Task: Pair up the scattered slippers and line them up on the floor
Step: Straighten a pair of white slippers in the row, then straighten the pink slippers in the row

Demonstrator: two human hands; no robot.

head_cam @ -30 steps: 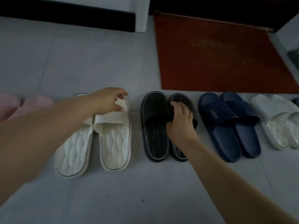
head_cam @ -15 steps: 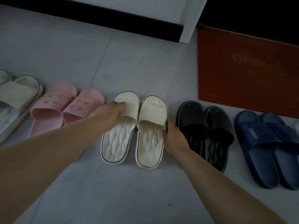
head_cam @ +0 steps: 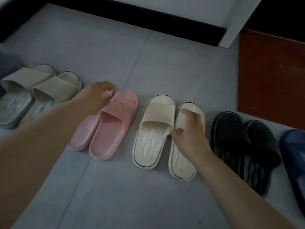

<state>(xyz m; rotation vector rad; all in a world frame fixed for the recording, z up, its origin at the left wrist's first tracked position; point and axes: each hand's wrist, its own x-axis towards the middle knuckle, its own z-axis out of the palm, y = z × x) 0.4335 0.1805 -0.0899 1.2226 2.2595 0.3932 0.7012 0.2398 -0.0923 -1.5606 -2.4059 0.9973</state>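
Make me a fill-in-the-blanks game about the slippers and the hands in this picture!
1. The left hand reaches over the ____ pair.
2. The right hand rests on a ____ slipper.
3. Right of the cream pair lies the ____ pair.
4. The mat by the wall is ____.

Missing words: pink; cream; black; red
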